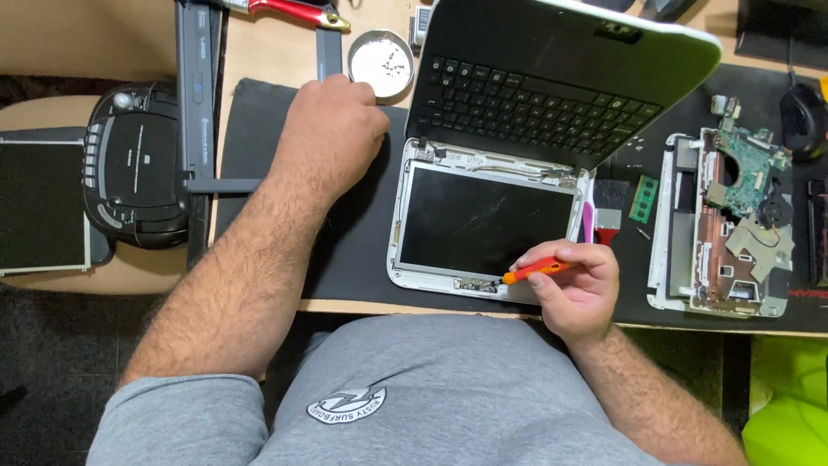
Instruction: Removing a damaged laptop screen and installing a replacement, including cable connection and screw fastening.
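A small white laptop lies opened flat with its bare screen panel [483,220] toward me and its black keyboard [535,99] farther away. My right hand [578,289] grips an orange screwdriver [535,270] whose tip rests at the lower edge of the white screen frame [398,259]. My left hand [332,129] is closed, knuckles up, on the black mat [259,112], just below a round metal dish [380,62] holding several small screws. Whether it holds anything is hidden.
A stripped laptop base with a green circuit board [733,224] lies at the right, a memory stick [642,200] and a brush [608,220] beside it. A black radio player [134,164] sits left. Red-handled pliers [293,10] and a mouse [802,116] lie at the back.
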